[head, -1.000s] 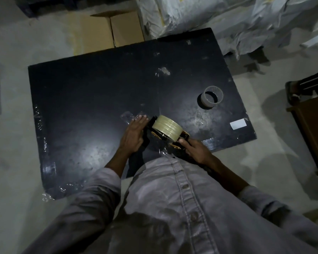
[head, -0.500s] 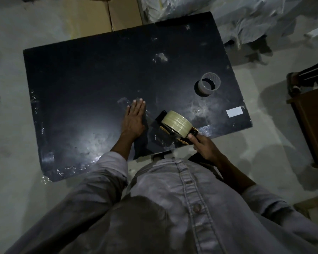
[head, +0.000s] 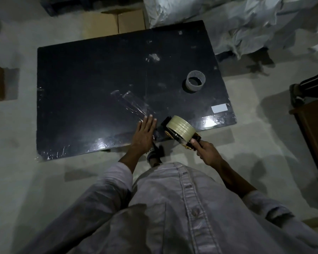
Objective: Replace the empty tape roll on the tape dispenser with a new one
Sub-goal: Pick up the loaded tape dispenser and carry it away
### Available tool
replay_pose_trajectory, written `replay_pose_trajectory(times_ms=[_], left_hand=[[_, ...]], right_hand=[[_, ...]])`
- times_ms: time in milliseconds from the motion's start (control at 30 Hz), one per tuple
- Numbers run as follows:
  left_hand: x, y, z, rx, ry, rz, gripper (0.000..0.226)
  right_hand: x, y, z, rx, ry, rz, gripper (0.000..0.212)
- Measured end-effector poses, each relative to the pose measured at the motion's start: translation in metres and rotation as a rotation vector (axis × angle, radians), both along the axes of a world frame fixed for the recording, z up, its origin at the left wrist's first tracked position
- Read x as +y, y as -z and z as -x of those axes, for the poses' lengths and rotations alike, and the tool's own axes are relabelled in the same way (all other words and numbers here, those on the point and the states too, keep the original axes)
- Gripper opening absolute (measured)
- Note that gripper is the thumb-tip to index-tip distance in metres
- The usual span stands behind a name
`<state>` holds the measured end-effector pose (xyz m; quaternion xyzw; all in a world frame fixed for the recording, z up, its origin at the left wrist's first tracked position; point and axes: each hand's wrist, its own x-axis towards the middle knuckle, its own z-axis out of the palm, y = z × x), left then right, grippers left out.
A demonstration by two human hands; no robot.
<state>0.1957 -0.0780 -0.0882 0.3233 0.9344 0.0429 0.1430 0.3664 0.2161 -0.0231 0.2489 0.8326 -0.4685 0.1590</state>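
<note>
From my remote station, looking down past a pale shirt front: the right hand (head: 206, 153) is curled round the handle of the tape dispenser (head: 180, 139) at the near edge of a black board (head: 81, 92) lying on the floor (head: 22, 180). The new roll (head: 180, 129) sits seated on the dispenser just ahead of that hand's knuckles. The dispenser's long axis runs from the right hand's grip forward and to its left, its nose ending just beside the left hand (head: 145, 132). That hand lies flat on the board, fingers straight and together, and holds nothing. A strip of clear tape (head: 134, 105) runs from the left hand's fingertips onward, forward and to the left, roughly in line with the dispenser; whether the palm actually pins it I cannot tell. I judge the swap as good as done, and that the coming move turns on this line: the right hand is the one holding the tool, so any pull or cut would go along that axis while the left steadies the tape. Well ahead of the right hand stands the empty core (head: 195, 83), apart from both hands. A white label (head: 219, 108) lies to its near right, with a cardboard box (head: 117, 22) and plastic-wrapped bundles (head: 237, 21) beyond the board.
</note>
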Motion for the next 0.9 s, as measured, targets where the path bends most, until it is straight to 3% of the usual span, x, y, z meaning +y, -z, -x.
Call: replay_pose_trajectory(times_ms=[200, 533, 733, 900], left_hand=[[0.025, -0.004, -0.045, -0.042, -0.083, 0.145, 0.127], [0.047, -0.025, -0.058, -0.15, -0.137, 0.197, 0.117], [0.055, -0.034, -0.061, -0.175, -0.176, 0.224, 0.115], [0.058, -0.032, -0.073, -0.177, -0.215, 0.22, 0.116]], right_hand=[[0.017, 0.002, -0.049, 0.022, 0.008, -0.047, 0.075], [0.027, -0.004, -0.077, 0.013, 0.018, -0.049, 0.073], [0.033, 0.001, -0.112, -0.022, 0.123, -0.004, 0.086], [0.023, -0.006, -0.104, -0.055, 0.061, -0.047, 0.09]])
